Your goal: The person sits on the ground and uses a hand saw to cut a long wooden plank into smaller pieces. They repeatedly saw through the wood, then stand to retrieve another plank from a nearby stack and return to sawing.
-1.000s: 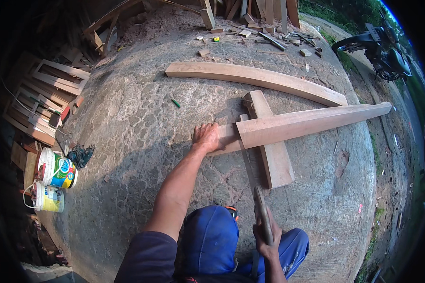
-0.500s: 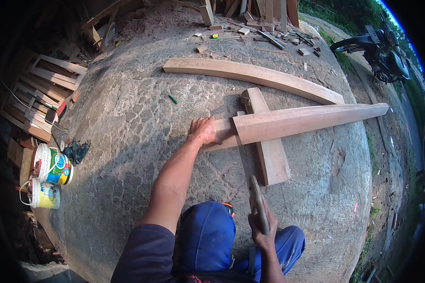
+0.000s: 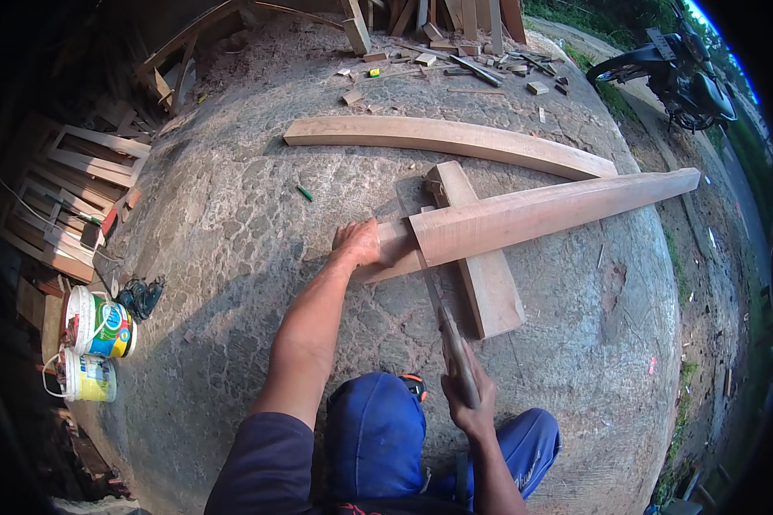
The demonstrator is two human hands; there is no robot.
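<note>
My right hand (image 3: 470, 396) is closed round the handle of a hand saw (image 3: 438, 311). Its blade runs away from me along the shouldered end of a long wooden beam (image 3: 550, 215). At that end my left hand (image 3: 356, 241) grips the narrower tenon (image 3: 395, 236), fingers wrapped over its far side. The beam rests at a slant across a shorter wooden block (image 3: 491, 296) lying on the ground. Beyond it lies a second, slightly curved beam (image 3: 447, 137). How deep the saw teeth sit in the wood cannot be made out.
A green pen-like stick (image 3: 305, 194) lies on the rough concrete at left. Two paint buckets (image 3: 88, 378) stand beside dark shoes (image 3: 141, 296). Wooden frames (image 3: 94, 163) lean at far left. Offcuts and a yellow tape measure (image 3: 374, 73) are scattered at the back; a motorcycle (image 3: 683, 81) is parked far right.
My right hand and the saw have moved forward, away from me, and the handle is closer to the beam. My left hand keeps its grip on the tenon. The view has shifted slightly.
</note>
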